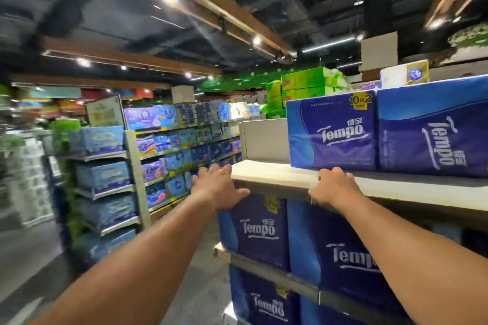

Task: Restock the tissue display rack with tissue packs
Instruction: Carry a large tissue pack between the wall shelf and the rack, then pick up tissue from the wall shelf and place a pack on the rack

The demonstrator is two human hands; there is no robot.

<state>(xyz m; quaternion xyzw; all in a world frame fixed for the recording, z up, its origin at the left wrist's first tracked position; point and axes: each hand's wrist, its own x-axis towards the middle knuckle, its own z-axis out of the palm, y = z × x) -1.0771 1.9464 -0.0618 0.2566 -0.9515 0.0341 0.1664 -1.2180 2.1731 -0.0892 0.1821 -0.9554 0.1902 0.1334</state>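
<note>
Supermarket aisle. Top shelf (266, 174) half stocked: two Tempo packs (332, 132), left end bare. Left hand (220, 187) spread, right hand (331, 187) curled on shelf edge, holding nothing.

- Blue rectangular Tempo tissue packs (332, 130) on the top right shelf: glossy plastic film wrap, smooth, catching ceiling light.
- Pale cream display shelf board (274, 173) under them: matt, smooth, painted look.
- Grey front shelf rail (264, 268) lower down: dull metal look.

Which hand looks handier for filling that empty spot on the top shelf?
Probably the left hand: it rests beside the bare shelf end, whereas the right hand sits before the Tempo pack.
</note>
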